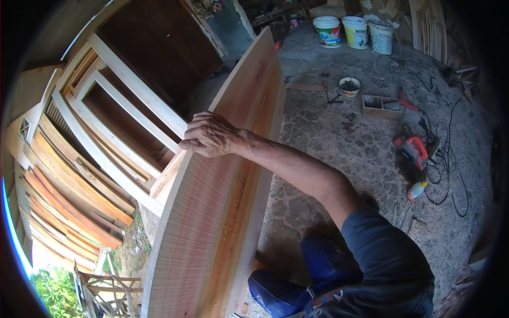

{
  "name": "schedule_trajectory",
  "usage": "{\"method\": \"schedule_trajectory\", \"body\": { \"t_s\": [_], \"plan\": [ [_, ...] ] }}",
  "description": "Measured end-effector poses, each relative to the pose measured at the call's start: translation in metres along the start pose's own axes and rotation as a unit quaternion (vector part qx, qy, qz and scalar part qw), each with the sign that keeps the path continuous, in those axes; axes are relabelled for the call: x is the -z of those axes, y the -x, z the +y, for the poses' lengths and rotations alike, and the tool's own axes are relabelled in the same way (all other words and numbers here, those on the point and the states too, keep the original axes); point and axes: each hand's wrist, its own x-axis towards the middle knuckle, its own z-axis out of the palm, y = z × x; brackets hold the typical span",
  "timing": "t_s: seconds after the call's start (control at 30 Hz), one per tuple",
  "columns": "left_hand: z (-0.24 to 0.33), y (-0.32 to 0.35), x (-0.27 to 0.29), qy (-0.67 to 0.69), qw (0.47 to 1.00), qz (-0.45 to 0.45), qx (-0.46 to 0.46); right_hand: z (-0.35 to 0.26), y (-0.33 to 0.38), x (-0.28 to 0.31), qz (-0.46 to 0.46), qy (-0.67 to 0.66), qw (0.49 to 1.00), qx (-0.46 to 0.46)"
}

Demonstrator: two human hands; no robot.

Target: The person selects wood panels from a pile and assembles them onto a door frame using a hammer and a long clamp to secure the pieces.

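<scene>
A broad wooden board [212, 222], pale with reddish and brown bands, stands on edge and slants across the middle of the view. My right hand [211, 135] is closed over its upper left edge, fingers curled round the rim. My right forearm reaches across the board's face from the lower right. My left hand does not show; the board may hide it. My legs in blue trousers [323, 262] are bent beside the board's lower part.
Wooden frames [124, 100] lean left of the board, with stacked planks [79, 175] beyond. Three buckets [355, 33] stand at the back. On the floor at right are a bowl [349, 86], a divided wooden box [380, 106], a red power tool [413, 151] with cords, and a bottle [417, 190].
</scene>
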Motion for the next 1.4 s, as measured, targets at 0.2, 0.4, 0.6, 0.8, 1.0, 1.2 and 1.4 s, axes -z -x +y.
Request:
{"method": "schedule_trajectory", "body": {
  "t_s": [0.2,0.4,0.6,0.8,1.0,1.2,1.4],
  "plan": [
    [-0.003,0.006,-0.002,0.016,1.0,-0.013,0.014,-0.001,-0.008,-0.029,-0.09,0.036,0.99,-0.105],
    [-0.006,0.002,0.018,0.028,0.999,-0.009,0.019,-0.051,-0.003,-0.035,-0.049,0.051,0.99,-0.118],
    [-0.013,0.003,0.026,0.037,0.999,-0.014,0.024,-0.092,0.007,-0.02,-0.032,0.071,0.987,-0.14],
    [-0.018,-0.005,0.03,0.032,0.999,-0.017,0.035,-0.116,0.02,0.006,0.025,0.07,0.99,-0.116],
    [-0.023,-0.014,0.034,0.02,0.999,-0.015,0.038,-0.13,0.032,0.024,0.069,0.08,0.991,-0.082],
    [-0.032,-0.04,0.045,0.007,0.999,0.0,0.044,-0.123,0.026,0.007,0.059,0.083,0.992,-0.077],
    [-0.111,-0.035,0.073,0.021,0.991,0.036,0.13,-0.099,0.011,-0.024,0.018,0.129,0.989,-0.076]
  ]
}}
